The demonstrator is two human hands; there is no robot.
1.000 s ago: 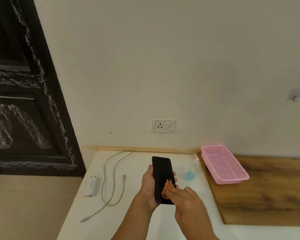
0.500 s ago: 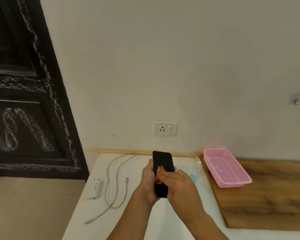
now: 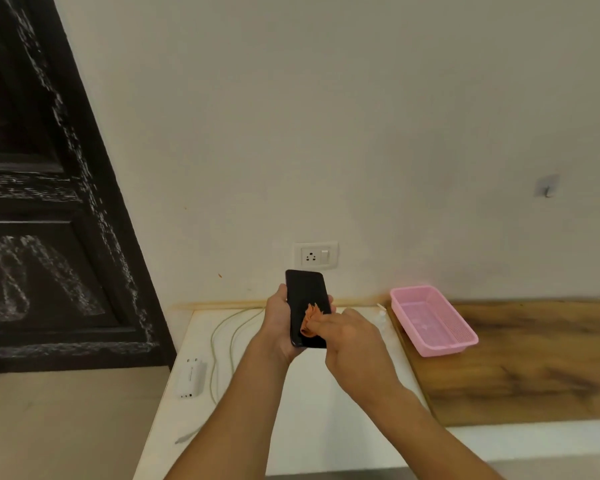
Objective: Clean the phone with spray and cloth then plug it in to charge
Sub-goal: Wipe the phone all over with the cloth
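Observation:
My left hand (image 3: 280, 320) grips a black phone (image 3: 305, 296) from its left side and holds it upright above the white table (image 3: 312, 403). My right hand (image 3: 352, 341) pinches a small orange cloth (image 3: 313, 315) against the lower part of the dark screen. The spray bottle (image 3: 381, 315) stands behind my right hand, and only its white top shows. A pale charging cable (image 3: 222, 337) lies coiled on the table at the left. Beside it rests a white charger adapter (image 3: 191, 377).
A white wall socket (image 3: 316, 255) with a switch sits just above the phone. A pink plastic basket (image 3: 432, 320) rests on a wooden board (image 3: 534, 362) at the right. A dark door (image 3: 42, 202) fills the left side. A small hook (image 3: 547, 189) hangs on the wall.
The phone and both hands have risen toward the socket. My right hand slid the cloth up the screen and then back down to its lower half. The bottle is now mostly hidden.

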